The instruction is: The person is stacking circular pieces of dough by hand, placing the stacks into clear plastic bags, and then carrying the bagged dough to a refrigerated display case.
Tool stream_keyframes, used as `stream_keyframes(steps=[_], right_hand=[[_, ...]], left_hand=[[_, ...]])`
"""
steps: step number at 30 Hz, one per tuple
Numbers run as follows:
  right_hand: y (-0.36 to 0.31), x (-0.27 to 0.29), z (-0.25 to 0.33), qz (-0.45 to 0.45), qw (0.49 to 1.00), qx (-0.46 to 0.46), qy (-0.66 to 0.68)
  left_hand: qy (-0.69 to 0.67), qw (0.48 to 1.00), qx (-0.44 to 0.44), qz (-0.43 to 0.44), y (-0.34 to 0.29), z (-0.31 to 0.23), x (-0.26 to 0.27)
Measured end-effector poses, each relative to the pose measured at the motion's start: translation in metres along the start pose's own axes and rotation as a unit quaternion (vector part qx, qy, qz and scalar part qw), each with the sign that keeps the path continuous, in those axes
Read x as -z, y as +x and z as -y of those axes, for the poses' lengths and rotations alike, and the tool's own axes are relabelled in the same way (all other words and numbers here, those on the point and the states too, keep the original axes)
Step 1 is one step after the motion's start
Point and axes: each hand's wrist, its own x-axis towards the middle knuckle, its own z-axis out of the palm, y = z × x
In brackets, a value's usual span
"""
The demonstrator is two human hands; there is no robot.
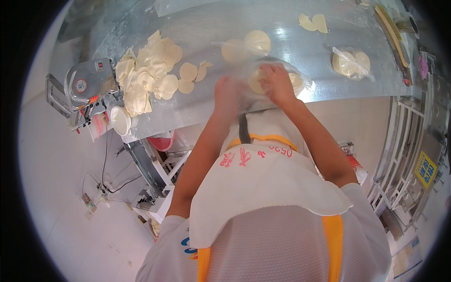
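At the near edge of the metal table, a clear plastic bag (307,84) holds round, pale dough wrappers (296,82). My right hand (278,83) rests over it, fingers curled down onto the wrappers and the film. Left of the bag, my left hand (230,94) is smeared by motion, so its fingers cannot be made out. Just beyond my hands lie two more round stacks of wrappers (257,42), with thin film across them. A second clear bag of wrappers (351,63) lies to the right.
A large heap of loose wrappers (152,68) spreads over the left of the metal table (202,28). Beside it stand a grey machine (89,84) and a white tub (121,121). Wrapper pieces (313,22) lie far right, near a long-handled brush (392,35) along the edge.
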Motion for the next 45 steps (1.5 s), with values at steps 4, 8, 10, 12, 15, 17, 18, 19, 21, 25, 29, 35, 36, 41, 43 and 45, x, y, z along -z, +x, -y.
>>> stream_keyframes(steps=[4, 8, 10, 12, 15, 17, 18, 19, 21, 25, 29, 35, 36, 41, 43, 45], right_hand=[[0.008, -0.009, 0.005, 0.013, 0.997, 0.079, -0.003], [0.012, -0.016, 0.008, 0.035, 0.993, 0.104, -0.045], [0.013, -0.023, 0.012, 0.028, 0.99, 0.127, -0.045], [0.012, -0.034, 0.013, 0.025, 0.988, 0.143, -0.061], [0.011, -0.044, 0.006, 0.016, 0.983, 0.145, -0.111], [0.008, -0.046, 0.01, 0.006, 0.979, 0.145, -0.14], [0.007, -0.049, 0.009, -0.019, 0.977, 0.148, -0.15], [0.005, -0.051, 0.009, -0.043, 0.975, 0.15, -0.161], [0.004, -0.052, 0.011, -0.049, 0.976, 0.153, -0.147], [0.001, -0.041, 0.019, 0.039, 0.99, 0.118, -0.069], [0.006, -0.025, 0.019, 0.033, 0.981, 0.157, -0.112], [-0.003, -0.035, -0.011, 0.064, 0.987, 0.096, -0.11], [-0.001, -0.034, -0.004, 0.07, 0.989, 0.098, -0.087], [-0.022, 0.003, 0.019, -0.017, 0.98, 0.197, 0.034], [-0.047, 0.042, 0.037, -0.088, 0.983, 0.153, -0.043], [-0.062, 0.064, 0.046, -0.182, 0.977, 0.031, -0.105]], left_hand=[[-0.109, 0.993, 0.0, 0.053, 0.03, 0.012, 0.013], [-0.173, 0.983, 0.018, 0.067, 0.038, 0.017, 0.01], [0.022, 0.989, -0.103, 0.108, 0.041, 0.019, 0.014], [0.152, 0.972, -0.146, 0.106, 0.04, 0.019, 0.014], [0.266, 0.954, -0.129, 0.052, 0.032, 0.008, -0.003], [0.36, 0.919, -0.16, 0.012, 0.034, 0.01, -0.004], [0.295, 0.947, -0.127, 0.018, 0.038, 0.014, -0.002], [0.23, 0.968, -0.094, 0.025, 0.043, 0.019, -0.003], [0.184, 0.974, -0.125, 0.051, 0.063, 0.041, 0.011], [0.214, 0.929, -0.273, 0.131, 0.096, 0.072, 0.043], [0.188, 0.927, -0.289, 0.145, 0.104, 0.071, 0.047], [-0.009, 1.0, 0.006, 0.02, 0.061, 0.018, -0.006], [0.068, 0.996, -0.048, 0.011, 0.059, 0.017, 0.002], [0.44, 0.858, -0.26, -0.054, 0.022, -0.006, -0.001], [0.436, 0.844, -0.307, -0.045, -0.003, -0.021, 0.004], [0.433, 0.842, -0.321, -0.023, -0.021, -0.034, 0.002]])
